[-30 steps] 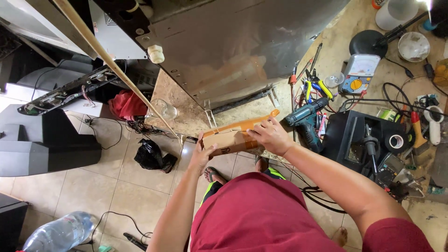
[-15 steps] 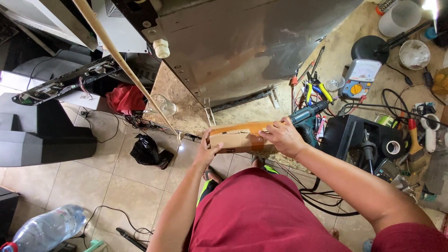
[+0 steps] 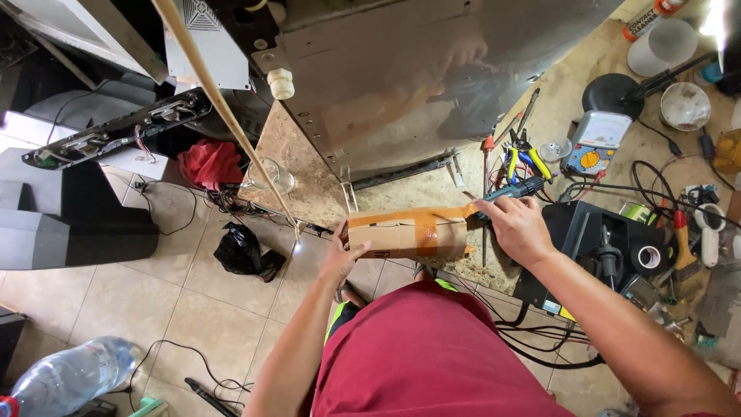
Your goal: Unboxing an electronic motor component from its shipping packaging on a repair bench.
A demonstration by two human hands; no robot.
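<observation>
I look straight down over my red shirt. A long brown cardboard box banded with orange tape is held level in front of me. My left hand grips its left end. My right hand sits at its right end, fingers pinching a strip of orange tape that lifts off the top of the box. Just beyond that hand lies a blue cordless drill on the workbench.
A big metal appliance panel lies on the bench ahead. Pliers, a multimeter, a black toolbox, tape rolls and cables crowd the right. A wooden stick, red cloth, black bag and plastic bottle are left.
My right hand has slid from the top of the box to its right end, drawing a strip of orange tape up with it. The left hand keeps its hold.
</observation>
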